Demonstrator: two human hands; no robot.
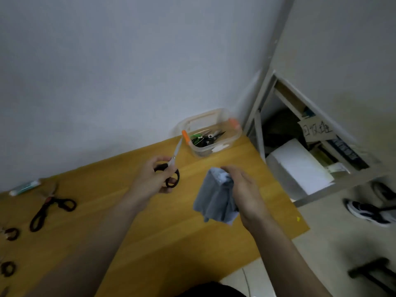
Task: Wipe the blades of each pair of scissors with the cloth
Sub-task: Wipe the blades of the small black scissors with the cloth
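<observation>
Scissors (pixel 171 168) with black handles are being gripped at the loops by the left hand (pixel 153 179), fingers curling round them so the closed blades are pointing up and away, free for wiping. Beside them, not touching, the right hand (pixel 242 189) is clutching a bunched grey cloth (pixel 214 200), most of it hanging loose. More scissors (pixel 50 209) are lying at the left of the wooden table (pixel 171 243), others in a clear plastic box (pixel 210 133) (probably still waiting) by the white wall. Metal shelving (pixel 300 136) is standing at the right.
</observation>
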